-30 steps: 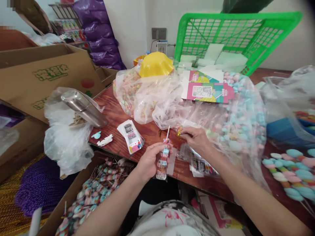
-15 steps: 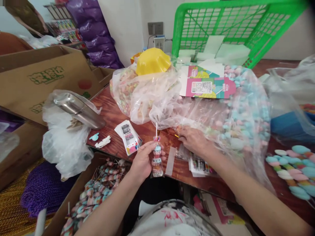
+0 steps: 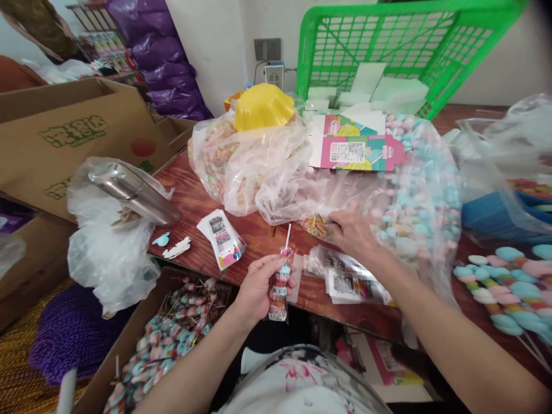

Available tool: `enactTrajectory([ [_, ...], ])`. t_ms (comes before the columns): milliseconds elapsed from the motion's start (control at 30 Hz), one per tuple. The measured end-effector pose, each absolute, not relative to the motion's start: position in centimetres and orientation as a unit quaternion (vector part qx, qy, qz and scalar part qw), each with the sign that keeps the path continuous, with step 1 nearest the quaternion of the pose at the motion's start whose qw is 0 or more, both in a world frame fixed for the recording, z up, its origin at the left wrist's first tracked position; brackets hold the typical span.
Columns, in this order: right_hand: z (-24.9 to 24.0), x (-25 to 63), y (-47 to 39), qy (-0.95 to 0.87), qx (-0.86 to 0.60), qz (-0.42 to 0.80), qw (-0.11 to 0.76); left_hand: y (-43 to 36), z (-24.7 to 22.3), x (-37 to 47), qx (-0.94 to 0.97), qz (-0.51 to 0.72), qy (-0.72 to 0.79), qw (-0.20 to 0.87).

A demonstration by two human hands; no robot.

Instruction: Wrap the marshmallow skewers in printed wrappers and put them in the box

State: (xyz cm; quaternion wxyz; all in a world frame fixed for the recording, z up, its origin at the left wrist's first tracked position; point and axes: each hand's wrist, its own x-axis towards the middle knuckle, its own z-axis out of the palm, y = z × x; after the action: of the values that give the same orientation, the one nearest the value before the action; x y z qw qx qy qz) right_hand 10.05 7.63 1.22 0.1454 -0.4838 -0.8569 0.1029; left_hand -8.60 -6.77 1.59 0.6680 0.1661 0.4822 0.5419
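My left hand (image 3: 263, 286) is closed around a wrapped candy stick (image 3: 279, 290), whose white stick points up and slightly right. Farther right, my right hand (image 3: 351, 233) rests by a small heap of gold twist ties (image 3: 316, 225) at the edge of the clear plastic bag; its fingertips are partly hidden, so what they hold is unclear. Below that hand lie clear wrappers (image 3: 334, 261) and a stack of printed cards (image 3: 345, 286). Another fanned stack of cards (image 3: 221, 238) lies left of my left hand.
A cardboard box (image 3: 125, 368) of candy sticks stands below the table's left edge. A steel flask (image 3: 135, 192) leans at the left. Behind are a yellow bowl (image 3: 263, 107), bagged candy (image 3: 425, 184) and a green basket (image 3: 304, 63). A person stands at the far upper left.
My left hand has moved slightly right and down with the candy stick, which now tilts right. My right hand has shifted right and up, uncovering the gold ties. The view has shifted slightly.
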Motion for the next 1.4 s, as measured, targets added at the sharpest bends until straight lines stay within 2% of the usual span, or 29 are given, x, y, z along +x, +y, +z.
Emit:
enactTrajectory([
  [233, 0.4, 8.5, 7.8, -0.831, -0.471, 0.129, 0.267, -6.3, 2.1, -6.9, 0.182, 0.540, 0.454, 0.685],
  [400, 2.1, 7.5, 5.9, -0.828, -0.432, 0.131, 0.332, -6.3, 2.1, -7.8, 0.177, 0.543, 0.491, 0.657],
  [633, 4.3, 7.3, 0.0, -0.885, -0.275, 0.200, 0.319, -5.5, 2.1, -7.5, 0.206, 0.553, 0.531, 0.609],
  [733, 3.5, 7.8, -1.2, -0.866, -0.309, 0.191, 0.342, -5.2, 2.1, -6.6, 0.255, 0.561, 0.511, 0.600],
  [1000, 2.7, 11.9, -0.6, -0.856, -0.389, 0.075, 0.334, -4.5, 3.1, -5.9, 0.119, 0.468, 0.367, 0.796],
  [1133, 2.5, 13.6, -1.4, -0.857, -0.401, 0.007, 0.324, -4.5, 3.1, -4.3, 0.142, 0.457, 0.306, 0.823],
  [1233, 2.3, 14.9, -2.3, -0.840, -0.414, -0.021, 0.350, -4.4, 3.0, -2.8, 0.146, 0.445, 0.302, 0.830],
  [1300, 2.7, 16.2, -3.0, -0.815, -0.423, 0.033, 0.395, -4.3, 3.1, -2.1, 0.175, 0.438, 0.318, 0.823],
  [1400, 4.0, 18.4, -4.0, -0.761, -0.437, 0.215, 0.430, -4.5, 3.6, -1.4, 0.258, 0.397, 0.352, 0.807],
])
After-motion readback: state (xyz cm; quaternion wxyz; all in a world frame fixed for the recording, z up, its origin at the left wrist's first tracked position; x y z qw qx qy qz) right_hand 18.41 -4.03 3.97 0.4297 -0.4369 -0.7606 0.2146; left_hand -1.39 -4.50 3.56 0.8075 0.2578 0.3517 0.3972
